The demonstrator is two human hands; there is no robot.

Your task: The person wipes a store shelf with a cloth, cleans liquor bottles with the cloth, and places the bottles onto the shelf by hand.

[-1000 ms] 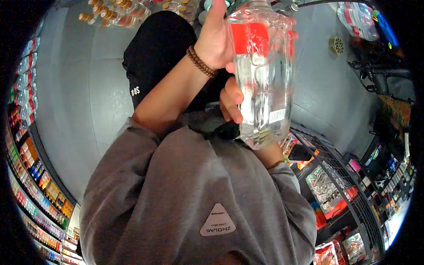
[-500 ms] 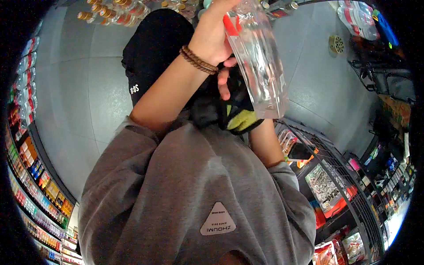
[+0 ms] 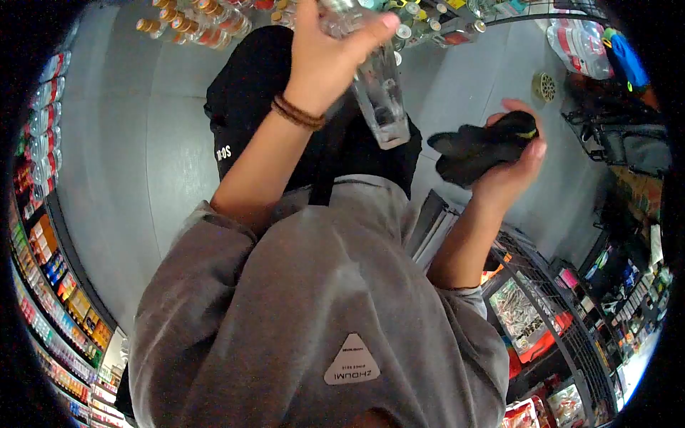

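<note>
My left hand (image 3: 325, 57), with a brown braided bracelet on its wrist, grips a clear bottle (image 3: 384, 103). The bottle is tilted, its base pointing down toward my lap; its upper part is partly behind my fingers. My right hand (image 3: 514, 160) is apart from the bottle, off to the right. Its fingers and thumb hold a bunched black cloth (image 3: 474, 151) with a small yellow-green edge. I cannot make out the cloth's full shape.
Bottles with orange-gold caps (image 3: 189, 21) stand on the floor ahead. More bottles (image 3: 428, 25) are at the far middle. Packaged goods shelves (image 3: 71, 292) line the left; a black wire rack (image 3: 549, 307) is at right. A round drain (image 3: 544, 86) and bottle packs (image 3: 579, 46) are far right.
My right hand has come away from the bottle and moved right with the black cloth. My left hand has shifted slightly left, and the bottle is farther from me.
</note>
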